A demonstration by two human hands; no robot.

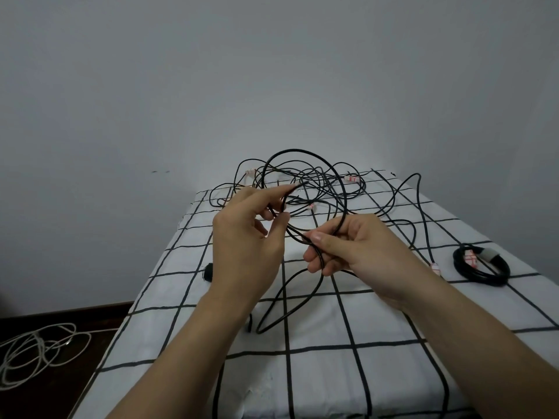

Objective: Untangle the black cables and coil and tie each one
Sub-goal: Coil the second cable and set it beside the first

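A tangle of black cables with red-and-white tags lies at the far end of the white grid-patterned bed. One cable rises from it in a big raised loop. My right hand grips the bottom of that loop between thumb and curled fingers. My left hand is lifted beside it, with strands of the same cable running between its fingers near the tips. Below my hands a slack loop of cable hangs down onto the sheet.
A coiled and tied black cable lies at the bed's right side. A small black object sits near the left edge. White cable lies piled on the dark floor at left. A plain wall stands behind the bed.
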